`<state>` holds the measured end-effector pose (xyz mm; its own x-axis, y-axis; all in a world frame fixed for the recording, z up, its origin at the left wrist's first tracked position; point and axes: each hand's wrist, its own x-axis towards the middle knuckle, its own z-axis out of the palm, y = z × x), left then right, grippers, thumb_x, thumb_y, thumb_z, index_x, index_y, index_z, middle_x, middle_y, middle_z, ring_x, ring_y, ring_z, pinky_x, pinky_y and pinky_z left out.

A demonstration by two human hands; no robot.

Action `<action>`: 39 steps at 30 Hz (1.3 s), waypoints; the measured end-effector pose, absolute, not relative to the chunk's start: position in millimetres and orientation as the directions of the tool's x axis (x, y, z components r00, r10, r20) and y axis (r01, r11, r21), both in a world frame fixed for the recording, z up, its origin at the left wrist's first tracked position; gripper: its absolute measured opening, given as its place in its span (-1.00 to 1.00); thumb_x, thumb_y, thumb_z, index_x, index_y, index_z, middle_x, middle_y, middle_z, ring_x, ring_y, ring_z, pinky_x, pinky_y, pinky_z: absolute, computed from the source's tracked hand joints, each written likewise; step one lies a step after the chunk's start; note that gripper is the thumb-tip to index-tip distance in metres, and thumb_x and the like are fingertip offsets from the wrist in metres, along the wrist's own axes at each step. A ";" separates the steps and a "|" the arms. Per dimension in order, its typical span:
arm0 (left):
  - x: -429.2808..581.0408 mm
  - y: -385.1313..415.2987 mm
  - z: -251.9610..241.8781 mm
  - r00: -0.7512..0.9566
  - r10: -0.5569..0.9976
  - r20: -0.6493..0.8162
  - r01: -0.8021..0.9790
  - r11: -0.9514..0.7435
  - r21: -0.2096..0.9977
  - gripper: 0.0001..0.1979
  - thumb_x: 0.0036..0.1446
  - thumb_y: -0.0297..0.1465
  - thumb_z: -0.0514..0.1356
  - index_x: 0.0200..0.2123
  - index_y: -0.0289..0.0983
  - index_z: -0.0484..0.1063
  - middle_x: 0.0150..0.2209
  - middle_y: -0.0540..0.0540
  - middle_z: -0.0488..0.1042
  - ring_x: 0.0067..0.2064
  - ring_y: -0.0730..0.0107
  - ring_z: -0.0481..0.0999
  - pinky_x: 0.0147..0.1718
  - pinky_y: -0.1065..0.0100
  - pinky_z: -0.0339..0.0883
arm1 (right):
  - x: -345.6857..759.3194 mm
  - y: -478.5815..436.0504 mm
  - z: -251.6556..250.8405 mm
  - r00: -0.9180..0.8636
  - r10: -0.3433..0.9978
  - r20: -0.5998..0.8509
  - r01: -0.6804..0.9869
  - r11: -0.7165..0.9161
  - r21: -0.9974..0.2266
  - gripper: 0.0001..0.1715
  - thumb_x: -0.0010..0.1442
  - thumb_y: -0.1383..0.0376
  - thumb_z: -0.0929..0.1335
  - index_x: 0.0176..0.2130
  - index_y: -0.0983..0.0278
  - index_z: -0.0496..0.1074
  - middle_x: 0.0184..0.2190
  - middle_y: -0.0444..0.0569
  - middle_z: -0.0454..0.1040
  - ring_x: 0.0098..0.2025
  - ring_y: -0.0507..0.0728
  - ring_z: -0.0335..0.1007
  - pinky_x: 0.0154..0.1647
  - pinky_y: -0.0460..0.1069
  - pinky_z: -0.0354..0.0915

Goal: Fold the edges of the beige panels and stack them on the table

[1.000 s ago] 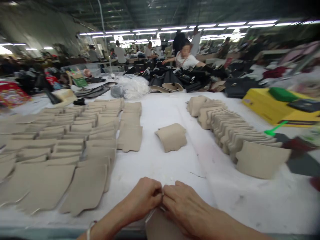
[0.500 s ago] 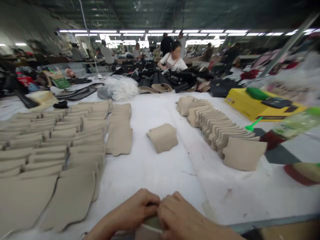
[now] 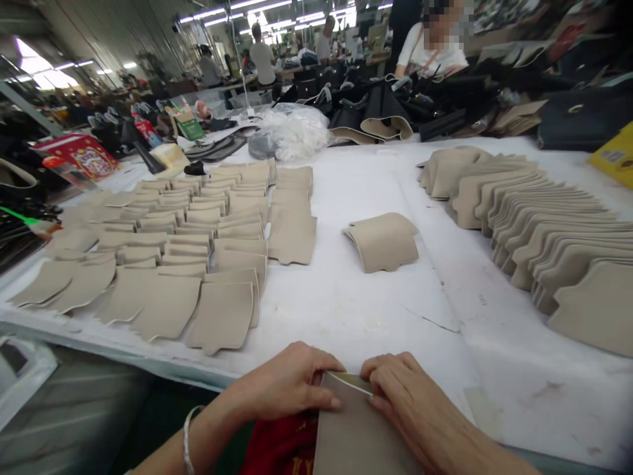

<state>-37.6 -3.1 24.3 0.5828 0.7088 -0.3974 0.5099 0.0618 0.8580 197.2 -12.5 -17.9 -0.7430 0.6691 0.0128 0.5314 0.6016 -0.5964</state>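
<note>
Beige cut piece [image 3: 356, 429] was held at the near edge of the white table [image 3: 346, 310], low in the middle of the view, with its top edge lifted just over the table's rim and its lower part running out of the picture.

Far left, a red printed packet [image 3: 82, 155] was seen at the table's side. Next to it, flat beige pieces [image 3: 188, 244] were laid out in overlapping rows across the left half of the table. Behind them a crumpled clear plastic bag [image 3: 297, 132] was set near the far edge.

Then the left hand [image 3: 287, 382]: it was closed, thumb and curled fingers pinched on the piece's upper left corner, with a silver bangle [image 3: 186, 435] worn on the wrist. A red cloth [image 3: 281, 448] was glimpsed beneath, partly hidden by the piece.

In the middle, a small stack of beige pieces [image 3: 383, 243] was left by itself, well apart from the hands.

The right hand [image 3: 400, 396] was closed too, its fingertips clamped on the piece's upper right edge, close beside the left.

To the right, a long fanned row of beige pieces [image 3: 544, 224] was spread out, and a yellow box [image 3: 616, 158] was cut off by the frame.
</note>
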 end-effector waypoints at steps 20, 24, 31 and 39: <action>-31.9 -20.9 18.4 0.529 0.768 -0.362 0.563 0.001 0.826 -0.83 0.03 -0.54 0.04 -0.55 -0.29 0.34 -0.56 0.08 0.22 -0.45 0.50 0.29 -0.43 0.46 0.05 | 190.6 -10.2 -22.9 -0.778 0.628 0.028 0.543 0.694 -0.473 -0.78 0.25 0.56 0.21 -0.32 0.28 0.28 -0.37 -0.04 0.36 -0.32 0.23 0.20 -0.29 0.10 0.00; -28.3 -22.6 21.0 0.534 0.775 -0.338 0.562 -0.026 0.827 -0.80 0.00 -0.58 0.02 -0.51 -0.27 0.39 -0.52 0.06 0.35 -0.39 0.47 0.38 -0.36 0.46 0.10 | 192.3 -10.9 -20.1 -0.768 0.640 0.028 0.547 0.678 -0.492 -0.77 0.23 0.57 0.23 -0.35 0.28 0.27 -0.38 -0.05 0.35 -0.32 0.21 0.19 -0.29 0.09 0.02; -13.8 -20.7 17.0 0.491 0.805 -0.333 0.621 -0.055 0.782 -0.87 0.15 -0.41 0.20 -0.40 -0.22 0.55 -0.38 0.02 0.51 -0.27 0.38 0.43 -0.27 0.42 0.16 | 191.1 -11.4 -7.9 -0.794 0.608 -0.013 0.520 0.668 -0.532 -0.79 0.24 0.56 0.25 -0.32 0.28 0.27 -0.32 -0.03 0.37 -0.28 0.21 0.22 -0.24 0.09 0.13; -0.6 -23.7 16.7 0.579 0.778 -0.244 0.594 -0.197 0.780 -0.84 0.22 -0.52 0.15 -0.38 -0.24 0.49 -0.39 0.04 0.45 -0.26 0.42 0.39 -0.26 0.41 0.12 | 214.1 -11.8 3.7 -0.687 0.714 -0.137 0.512 0.342 -0.788 -0.76 0.24 0.53 0.36 -0.21 0.23 0.28 -0.21 -0.09 0.33 -0.15 0.17 0.24 -0.14 0.05 0.21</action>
